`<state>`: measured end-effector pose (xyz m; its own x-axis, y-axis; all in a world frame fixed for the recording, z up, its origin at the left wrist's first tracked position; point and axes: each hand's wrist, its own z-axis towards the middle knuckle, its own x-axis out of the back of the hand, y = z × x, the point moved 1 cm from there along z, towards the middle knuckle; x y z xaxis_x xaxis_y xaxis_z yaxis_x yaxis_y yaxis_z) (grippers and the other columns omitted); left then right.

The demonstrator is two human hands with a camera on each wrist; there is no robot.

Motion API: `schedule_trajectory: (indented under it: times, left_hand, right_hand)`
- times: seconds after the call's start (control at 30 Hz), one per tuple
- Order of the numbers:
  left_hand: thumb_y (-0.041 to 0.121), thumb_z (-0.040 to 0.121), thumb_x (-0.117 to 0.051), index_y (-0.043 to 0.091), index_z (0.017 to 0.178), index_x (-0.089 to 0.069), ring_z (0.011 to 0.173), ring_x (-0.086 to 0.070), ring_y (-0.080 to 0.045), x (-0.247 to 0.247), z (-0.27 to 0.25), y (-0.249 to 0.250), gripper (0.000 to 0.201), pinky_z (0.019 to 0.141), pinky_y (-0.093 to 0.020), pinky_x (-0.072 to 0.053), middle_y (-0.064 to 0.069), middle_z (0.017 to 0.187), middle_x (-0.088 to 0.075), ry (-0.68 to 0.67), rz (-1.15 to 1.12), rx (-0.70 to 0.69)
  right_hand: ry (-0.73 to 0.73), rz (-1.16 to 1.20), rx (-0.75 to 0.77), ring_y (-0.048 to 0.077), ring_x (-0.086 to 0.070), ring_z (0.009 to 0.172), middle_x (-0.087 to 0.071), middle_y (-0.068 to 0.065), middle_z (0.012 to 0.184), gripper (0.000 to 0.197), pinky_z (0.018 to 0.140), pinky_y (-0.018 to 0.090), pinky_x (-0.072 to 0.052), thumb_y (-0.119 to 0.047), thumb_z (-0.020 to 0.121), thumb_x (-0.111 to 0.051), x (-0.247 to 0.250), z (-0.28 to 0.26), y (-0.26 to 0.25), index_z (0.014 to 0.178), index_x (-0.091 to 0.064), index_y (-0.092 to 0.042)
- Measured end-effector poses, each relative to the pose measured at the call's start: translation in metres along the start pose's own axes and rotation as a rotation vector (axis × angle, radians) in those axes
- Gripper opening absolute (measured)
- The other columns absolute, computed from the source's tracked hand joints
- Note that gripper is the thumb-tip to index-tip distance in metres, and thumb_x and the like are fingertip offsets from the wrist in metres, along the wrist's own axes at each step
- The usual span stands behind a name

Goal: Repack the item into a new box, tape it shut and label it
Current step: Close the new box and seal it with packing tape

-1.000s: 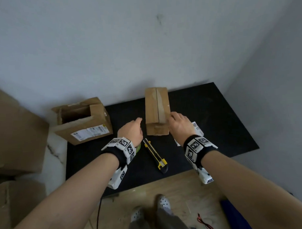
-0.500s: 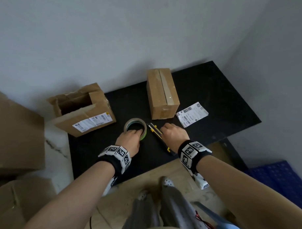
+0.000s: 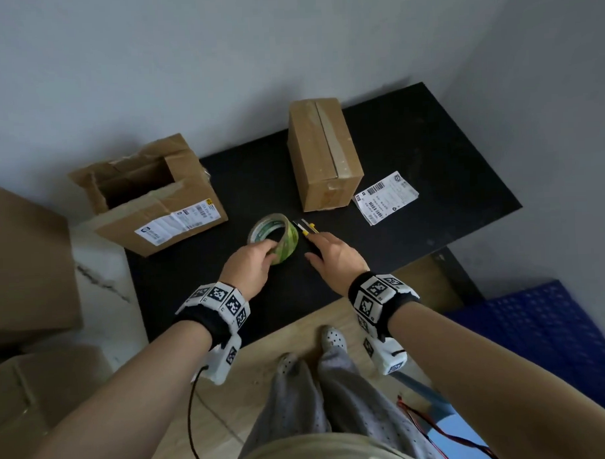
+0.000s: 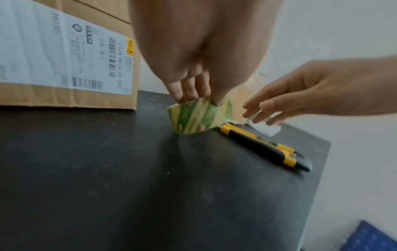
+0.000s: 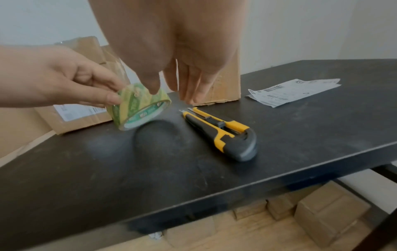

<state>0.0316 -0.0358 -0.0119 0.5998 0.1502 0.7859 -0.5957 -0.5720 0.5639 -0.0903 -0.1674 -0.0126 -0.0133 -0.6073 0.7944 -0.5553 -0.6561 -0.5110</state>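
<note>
Midway: beside the closed new box (image 3: pixel 324 153), whose seam strip looks already taped, the left hand (image 3: pixel 252 265) pinches the tape roll (image 3: pixel 277 238) off the tabletop (image 3: pixel 429 163), the right hand (image 3: pixel 336 257) hovers spread, and the label (image 3: pixel 385 196) lies unattached.

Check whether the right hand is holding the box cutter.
No, the right hand hangs open above the box cutter, which lies on the table.

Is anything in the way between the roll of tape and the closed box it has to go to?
Nothing visible blocks it. The left hand holds the roll of tape tilted up off the table. The closed box stands just beyond it, with bare tabletop between. The knife lies off to the right, under the right hand.
</note>
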Motion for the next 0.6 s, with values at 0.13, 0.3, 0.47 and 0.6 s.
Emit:
schedule_trajectory:
  times: [0.13, 0.3, 0.47, 0.6]
  left_hand:
    - [0.016, 0.092, -0.056, 0.012, 0.120, -0.060, 0.102, -0.063, -0.018, 0.006, -0.007, 0.011, 0.028, 0.089, -0.031, -0.049, -0.007, 0.111, -0.066, 0.073, -0.193, -0.001]
    - [0.012, 0.091, -0.057, 0.011, 0.114, -0.063, 0.097, -0.064, -0.013, 0.016, -0.013, 0.029, 0.024, 0.086, -0.026, -0.050, -0.004, 0.104, -0.068, 0.177, -0.347, -0.017]
    - [0.013, 0.091, -0.058, 0.011, 0.111, -0.065, 0.093, -0.064, -0.012, 0.022, -0.019, 0.038, 0.021, 0.083, -0.023, -0.049, -0.003, 0.101, -0.068, 0.208, -0.414, -0.027]
    - [0.013, 0.092, -0.056, 0.014, 0.112, -0.062, 0.091, -0.060, -0.005, 0.025, -0.026, 0.045, 0.022, 0.081, -0.019, -0.045, 0.004, 0.098, -0.064, 0.156, -0.423, -0.040]
  right_hand:
    - [0.118, 0.098, 0.102, 0.023, -0.046, 0.127, -0.040, 0.006, 0.145, 0.048, 0.099, 0.038, -0.044, -0.025, 0.096, -0.049, 0.005, -0.002, -0.014, 0.141, -0.039, -0.012]
    - [0.258, 0.102, 0.213, 0.025, -0.050, 0.124, -0.041, 0.007, 0.145, 0.043, 0.093, 0.042, -0.049, -0.019, 0.095, -0.050, 0.011, -0.011, -0.030, 0.137, -0.045, -0.009]
    - [0.422, 0.082, 0.272, 0.028, -0.059, 0.109, -0.056, 0.010, 0.128, 0.029, 0.082, 0.045, -0.054, -0.017, 0.094, -0.053, 0.019, -0.019, -0.038, 0.119, -0.061, -0.004]
    - [0.493, 0.024, 0.254, 0.028, -0.062, 0.084, -0.062, 0.010, 0.102, 0.019, 0.066, 0.043, -0.053, -0.015, 0.091, -0.056, 0.032, -0.024, -0.042, 0.096, -0.067, -0.001]
